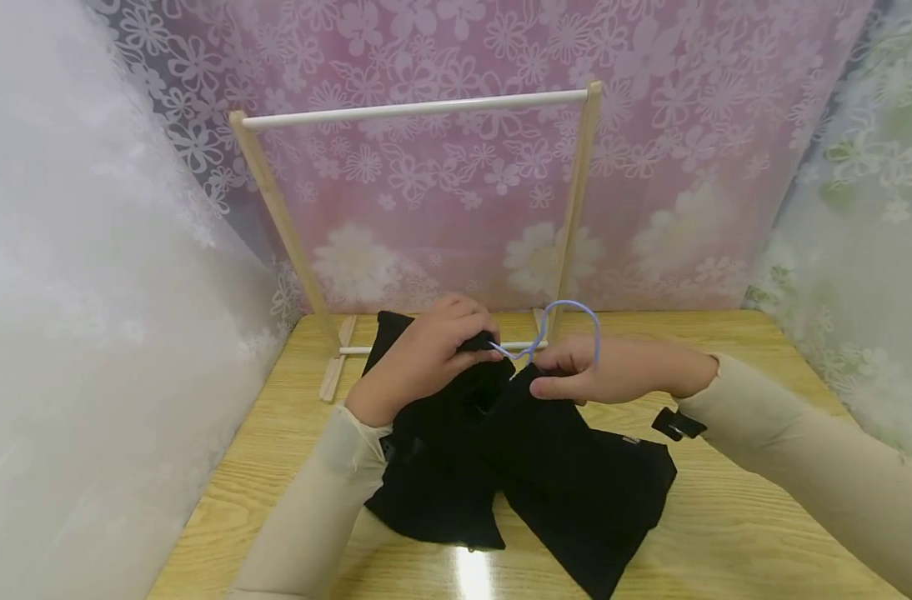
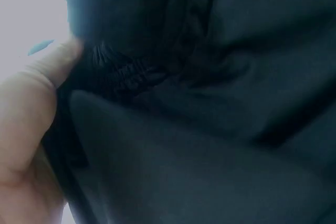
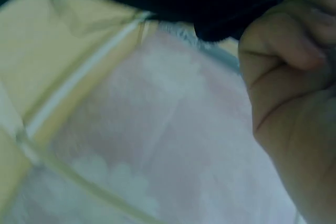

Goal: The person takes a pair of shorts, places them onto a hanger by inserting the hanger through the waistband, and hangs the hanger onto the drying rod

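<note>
A black cloth garment (image 1: 561, 467) lies spread over the table, its lower part split into two panels. From its upper edge rises the hook of a light blue hanger (image 1: 572, 302); the rest of the hanger is mostly hidden by cloth. My left hand (image 1: 441, 346) grips the garment's top edge left of the hook, thumb against the cloth beside the hanger. Gathered stitching shows on the garment (image 2: 131, 72) in the left wrist view. Just right of the hook's base, my right hand (image 1: 606, 368) pinches the garment's edge, its fingers curled and partly hidden.
Behind the garment stands a wooden rack (image 1: 283, 225) with a white top bar (image 1: 418, 108) and a lower white bar near the tabletop. The wood-grain table (image 1: 741, 500) meets a pink flowered curtain (image 1: 441, 200) at the back. Pale curtains hang on both sides.
</note>
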